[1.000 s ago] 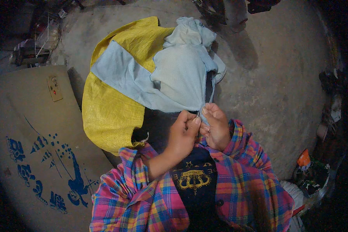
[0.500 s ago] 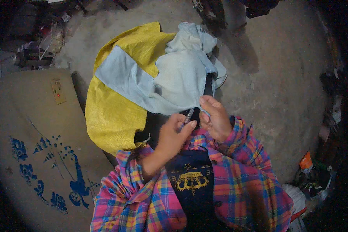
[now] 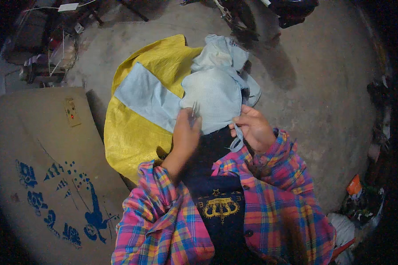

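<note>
Left hand [image 3: 186, 132] pinches small scissors [image 3: 193, 110], right hand [image 3: 252, 128] grips the pale blue cloth [image 3: 214, 99]. Blades so near fingers could nick skin or slit the fabric crooked.

Left hand [image 3: 186, 132] fingers curled, right hand [image 3: 253, 128] fingers pinched, forearms bent inward

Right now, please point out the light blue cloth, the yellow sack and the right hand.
light blue cloth [image 3: 214, 95]: head view, on its rounded middle part.
yellow sack [image 3: 130, 137]: head view, on its bare lower part.
right hand [image 3: 253, 128]: head view, on the back of the hand.
</note>
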Available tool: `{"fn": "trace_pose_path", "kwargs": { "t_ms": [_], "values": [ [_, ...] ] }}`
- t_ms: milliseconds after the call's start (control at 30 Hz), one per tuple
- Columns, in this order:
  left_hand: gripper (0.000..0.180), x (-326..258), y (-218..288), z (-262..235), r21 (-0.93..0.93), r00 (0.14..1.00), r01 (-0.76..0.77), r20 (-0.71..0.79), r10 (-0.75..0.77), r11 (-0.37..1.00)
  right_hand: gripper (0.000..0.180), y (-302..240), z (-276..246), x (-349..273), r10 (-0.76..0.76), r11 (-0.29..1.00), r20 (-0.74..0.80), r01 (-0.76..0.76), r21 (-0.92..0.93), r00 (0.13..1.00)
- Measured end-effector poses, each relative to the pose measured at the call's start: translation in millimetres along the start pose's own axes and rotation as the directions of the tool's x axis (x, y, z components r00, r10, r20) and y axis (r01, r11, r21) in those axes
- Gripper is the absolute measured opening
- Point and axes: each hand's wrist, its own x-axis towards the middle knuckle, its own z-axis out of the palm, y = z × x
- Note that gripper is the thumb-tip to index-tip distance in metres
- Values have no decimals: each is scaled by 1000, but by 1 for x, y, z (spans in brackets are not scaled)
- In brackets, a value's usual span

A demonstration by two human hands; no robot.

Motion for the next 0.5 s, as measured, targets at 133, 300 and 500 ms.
{"fn": "trace_pose_path", "kwargs": {
  "t_ms": [133, 300, 500],
  "values": [
    [17, -1, -5, 2, 10, 999, -45, -8, 45, 999, 14, -1, -7, 2, -35, 999, -37, 36, 29, 999],
    [12, -5, -7, 0, -5, 990, -83, -117, 82, 996, 15, 16, -7, -7, -85, 996, -256, 78, -39, 963],
    [14, -13, 8, -13, 12, 992, -86, -89, 86, 996, 12, 23, -2, -14, -30, 998, -261, 43, 45, 965]
  ]
}}
